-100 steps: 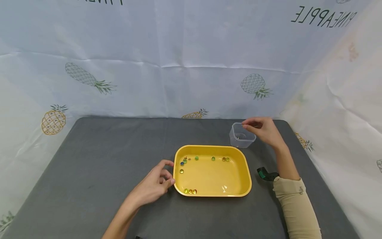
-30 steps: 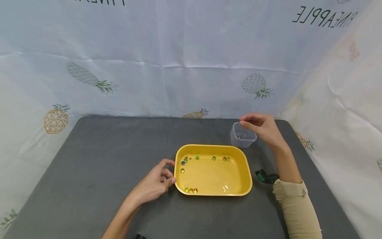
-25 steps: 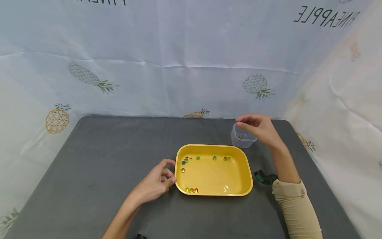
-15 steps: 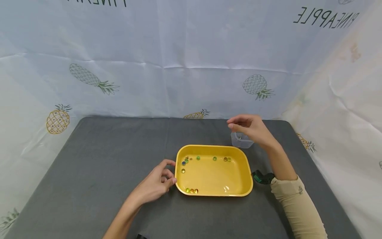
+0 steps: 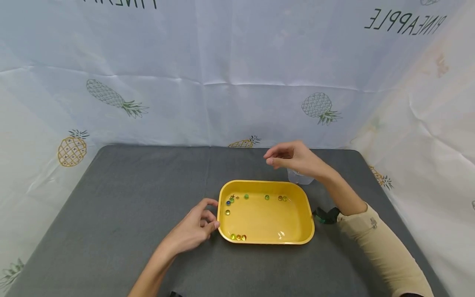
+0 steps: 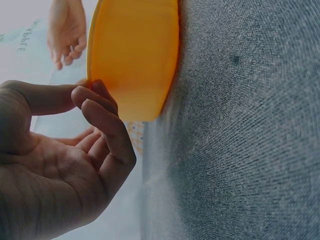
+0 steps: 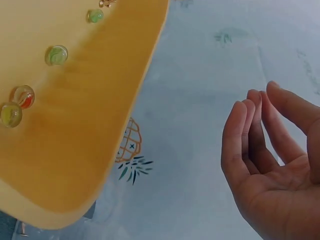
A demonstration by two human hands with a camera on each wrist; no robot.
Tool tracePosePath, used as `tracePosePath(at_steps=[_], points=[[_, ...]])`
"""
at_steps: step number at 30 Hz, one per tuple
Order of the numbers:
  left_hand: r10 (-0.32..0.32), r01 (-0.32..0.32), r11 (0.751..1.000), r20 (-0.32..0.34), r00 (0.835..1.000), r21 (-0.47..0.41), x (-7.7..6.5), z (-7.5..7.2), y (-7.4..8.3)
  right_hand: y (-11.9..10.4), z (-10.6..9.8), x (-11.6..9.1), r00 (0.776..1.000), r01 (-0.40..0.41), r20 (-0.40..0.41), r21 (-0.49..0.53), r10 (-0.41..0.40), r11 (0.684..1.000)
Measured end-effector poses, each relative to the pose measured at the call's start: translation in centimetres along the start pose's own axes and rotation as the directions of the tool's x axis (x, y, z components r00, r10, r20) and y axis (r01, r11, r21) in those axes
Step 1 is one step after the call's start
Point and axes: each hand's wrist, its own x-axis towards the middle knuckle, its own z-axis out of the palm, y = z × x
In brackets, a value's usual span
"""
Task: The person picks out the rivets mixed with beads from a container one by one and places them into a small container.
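Observation:
A yellow tray (image 5: 263, 218) rests on the grey table, with several glass marbles (image 5: 238, 237) along its sides. Small gold-coloured pieces (image 5: 237, 197) lie in its far left corner. My left hand (image 5: 193, 229) holds the tray's left rim between thumb and fingers; the left wrist view shows the fingertips (image 6: 102, 92) at the tray wall. My right hand (image 5: 293, 159) hovers beyond the tray's far side, its fingers loosely curved with nothing between them. Behind that hand stands a clear plastic tub (image 5: 299, 179), mostly hidden. A small screw (image 7: 23, 229) shows there in the right wrist view.
A black-and-green device (image 5: 326, 215) is at the right wrist, beside the tray's right end. A white curtain (image 5: 222, 111) printed with pineapples hangs along the table's back edge and both sides. Grey table surface (image 5: 148, 185) extends to the left of the tray.
My right hand has moved left from above the clear tub to over the area behind the tray, now covering much of the tub. My left hand stays at the tray's rim.

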Motion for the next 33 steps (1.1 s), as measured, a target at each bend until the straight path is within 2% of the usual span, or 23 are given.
tracePosePath(at_steps=[6, 15, 22, 33], points=[[0.005, -0.005, 1.000, 0.003, 1.000, 0.005, 0.0, -0.1, 0.0, -1.4, 0.9, 1.1, 0.993, 0.045, 0.108, 0.003, -0.045, 0.999], [-0.005, 0.005, 1.000, 0.001, 1.000, 0.002, 0.0, -0.1, 0.1, -2.2, 2.4, 2.3, 0.966, 0.079, 0.245, 0.014, -0.080, 0.997], [-0.014, 0.014, 1.000, 0.000, 1.000, 0.001, 0.0, -0.1, 0.2, -2.7, 3.5, 2.7, 0.952, 0.063, 0.297, 0.041, -0.072, 0.997], [0.003, -0.003, 1.000, 0.005, 1.000, 0.002, -0.1, 0.0, 0.2, -2.6, 5.5, 3.6, 0.912, 0.021, 0.408, 0.070, -0.048, 0.997]])
